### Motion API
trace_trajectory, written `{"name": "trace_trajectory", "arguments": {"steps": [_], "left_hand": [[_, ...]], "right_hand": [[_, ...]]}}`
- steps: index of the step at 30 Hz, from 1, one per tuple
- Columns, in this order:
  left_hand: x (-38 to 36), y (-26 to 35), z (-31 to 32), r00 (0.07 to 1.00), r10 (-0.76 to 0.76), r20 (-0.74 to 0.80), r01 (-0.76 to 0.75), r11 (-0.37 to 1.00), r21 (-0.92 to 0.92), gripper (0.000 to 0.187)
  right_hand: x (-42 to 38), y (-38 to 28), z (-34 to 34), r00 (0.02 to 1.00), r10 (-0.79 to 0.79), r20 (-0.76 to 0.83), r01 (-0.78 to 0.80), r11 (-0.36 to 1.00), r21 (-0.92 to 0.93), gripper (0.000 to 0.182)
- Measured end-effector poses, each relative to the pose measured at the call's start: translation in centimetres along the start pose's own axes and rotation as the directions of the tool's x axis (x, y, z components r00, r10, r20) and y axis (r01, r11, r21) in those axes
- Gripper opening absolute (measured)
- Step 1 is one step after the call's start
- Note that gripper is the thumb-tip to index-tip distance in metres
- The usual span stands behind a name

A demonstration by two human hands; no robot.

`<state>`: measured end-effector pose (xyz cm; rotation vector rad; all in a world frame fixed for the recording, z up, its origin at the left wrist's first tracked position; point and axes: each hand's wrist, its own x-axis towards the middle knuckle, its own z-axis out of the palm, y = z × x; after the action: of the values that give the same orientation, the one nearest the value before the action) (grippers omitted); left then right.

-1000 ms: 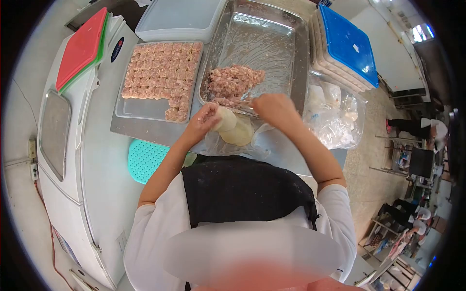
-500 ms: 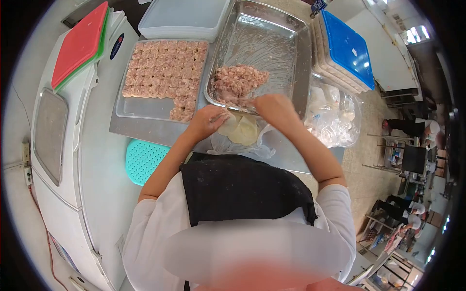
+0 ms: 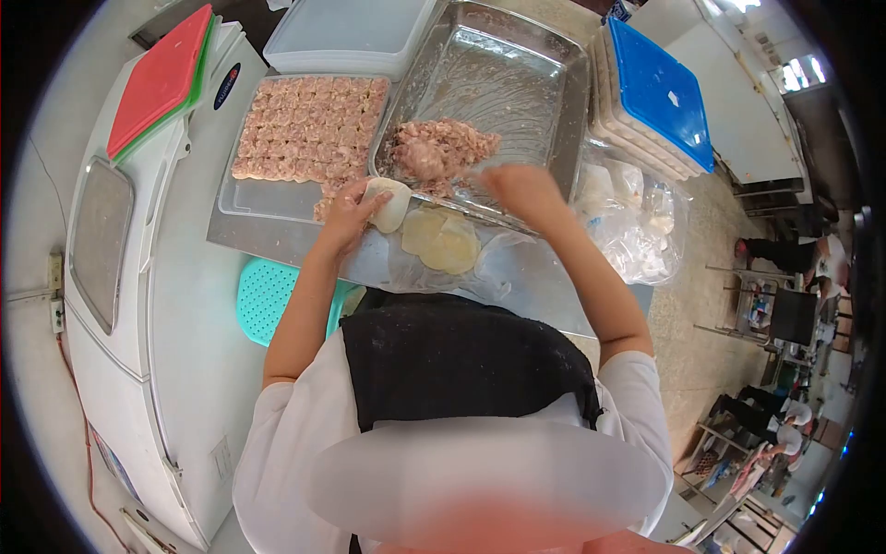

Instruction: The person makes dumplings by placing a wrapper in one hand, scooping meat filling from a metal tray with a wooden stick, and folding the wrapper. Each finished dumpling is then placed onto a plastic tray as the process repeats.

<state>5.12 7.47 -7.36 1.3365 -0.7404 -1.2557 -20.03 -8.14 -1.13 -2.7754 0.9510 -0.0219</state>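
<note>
My left hand (image 3: 347, 214) is closed on a round, pale dumpling wrapper (image 3: 389, 206), lifted beside the near left corner of the metal pan (image 3: 552, 118). Within the pan, a mound of minced meat filling (image 3: 443, 148) lies at the near left. My right hand (image 3: 526, 194), smeared by motion, is closed over the pan's near edge, right of the meat; what it grips is too blurred to name. Below the pan a stack of wrappers (image 3: 448, 242) rests on a plastic bag (image 3: 494, 277). Left of the pan, rows of meat dumplings (image 3: 314, 125) fill most of a clear plastic tray (image 3: 268, 201).
Stacked clear containers (image 3: 346, 32) stand at the back. On the right are tubs under a blue lid (image 3: 660, 88) and a bag of white packets (image 3: 632, 222). A white freezer (image 3: 189, 305) and a turquoise perforated stool (image 3: 268, 300) flank my left side. Other people (image 3: 817, 254) work far right.
My left hand has moved left and down, away from the stack, with one wrapper now separate in it. My right hand has shifted slightly right, still at the pan's near edge.
</note>
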Motion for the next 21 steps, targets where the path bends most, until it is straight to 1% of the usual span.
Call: {"name": "trace_trajectory", "arguments": {"steps": [1, 3, 4, 5, 6, 7, 9, 10, 11, 12, 13, 14, 15, 16, 17, 18, 19, 21], "left_hand": [[-0.2, -0.5, 0.3, 1.000, 0.001, 0.000, -0.001, 1.000, 0.005, 0.028], [-0.3, -1.3, 0.7, 0.998, 0.056, -0.040, -0.053, 0.996, 0.074, 0.027], [-0.6, -1.2, 1.2, 0.997, 0.059, -0.044, -0.056, 0.996, 0.072, 0.027], [-1.1, -1.1, 1.7, 1.000, 0.028, -0.012, -0.027, 0.996, 0.080, 0.028], [-1.4, -1.1, 2.2, 1.000, -0.004, 0.018, 0.002, 0.996, 0.090, 0.030], [-1.5, -1.6, 2.5, 1.000, -0.005, 0.012, 0.003, 0.996, 0.088, 0.030], [-1.5, -2.8, 2.9, 0.998, 0.045, -0.052, -0.044, 0.999, 0.029, 0.027], [-1.7, -2.8, 3.0, 0.997, 0.048, -0.058, -0.047, 0.999, 0.028, 0.027], [-1.8, -2.8, 3.0, 0.996, 0.063, -0.069, -0.061, 0.998, 0.034, 0.027], [-1.9, -2.7, 3.0, 0.994, 0.078, -0.076, -0.075, 0.996, 0.041, 0.027], [-2.0, -2.6, 3.1, 0.994, 0.083, -0.075, -0.080, 0.996, 0.040, 0.027], [-2.2, -2.6, 3.2, 0.994, 0.083, -0.072, -0.082, 0.996, 0.029, 0.027], [-2.5, -2.5, 3.2, 0.994, 0.080, -0.069, -0.079, 0.997, 0.017, 0.027], [-2.8, -1.5, 3.1, 0.995, 0.078, -0.069, -0.077, 0.997, 0.015, 0.027], [-3.1, -0.1, 2.7, 0.996, 0.084, 0.015, -0.085, 0.974, 0.210, 0.027], [-3.2, 0.7, 2.4, 0.993, 0.072, 0.098, -0.106, 0.913, 0.393, 0.028], [-3.0, 0.6, 2.0, 0.993, 0.073, 0.097, -0.105, 0.915, 0.389, 0.028], [-2.1, 0.4, 1.2, 0.973, 0.128, 0.193, -0.207, 0.853, 0.479, 0.032]], "right_hand": [[-0.4, 0.3, 0.5, 1.000, 0.000, -0.004, 0.000, 1.000, 0.003, 0.023], [-1.3, 0.7, 1.0, 0.980, -0.080, 0.182, 0.097, 0.991, -0.087, 0.024], [-1.5, 0.6, -1.0, 0.980, -0.084, 0.181, 0.102, 0.991, -0.090, 0.024], [-1.9, 0.2, -4.4, 0.973, -0.065, 0.223, 0.107, 0.977, -0.185, 0.025], [-2.1, 0.0, -6.2, 0.964, -0.043, 0.262, 0.117, 0.954, -0.277, 0.027], [-1.8, 0.2, -6.2, 0.963, -0.049, 0.265, 0.124, 0.953, -0.276, 0.027], [-0.6, 0.5, -6.2, 0.989, -0.067, 0.134, 0.099, 0.965, -0.244, 0.027], [-0.5, 0.7, -4.1, 0.988, -0.074, 0.133, 0.105, 0.964, -0.246, 0.027], [-0.4, 1.2, -0.3, 0.987, -0.130, 0.094, 0.147, 0.970, -0.193, 0.028], [-0.4, 0.6, 0.6, 0.982, -0.182, 0.051, 0.187, 0.972, -0.143, 0.028], [-0.7, 0.8, 0.7, 0.982, -0.182, 0.047, 0.187, 0.971, -0.147, 0.028], [-1.4, 1.0, 0.9, 0.977, -0.190, 0.092, 0.203, 0.965, -0.168, 0.028], [-1.9, 0.7, 0.3, 0.971, -0.196, 0.140, 0.220, 0.957, -0.186, 0.028], [-1.8, 0.6, -1.4, 0.970, -0.196, 0.142, 0.221, 0.957, -0.187, 0.028], [-1.7, 0.7, -3.7, 0.974, -0.119, 0.194, 0.159, 0.965, -0.209, 0.026], [-1.5, 0.6, -5.0, 0.969, -0.041, 0.244, 0.100, 0.967, -0.235, 0.023], [-1.4, 0.5, -4.5, 0.968, -0.042, 0.246, 0.102, 0.966, -0.238, 0.023], [-0.8, 0.2, -2.3, 0.977, -0.030, 0.210, 0.093, 0.949, -0.302, 0.031]]}}
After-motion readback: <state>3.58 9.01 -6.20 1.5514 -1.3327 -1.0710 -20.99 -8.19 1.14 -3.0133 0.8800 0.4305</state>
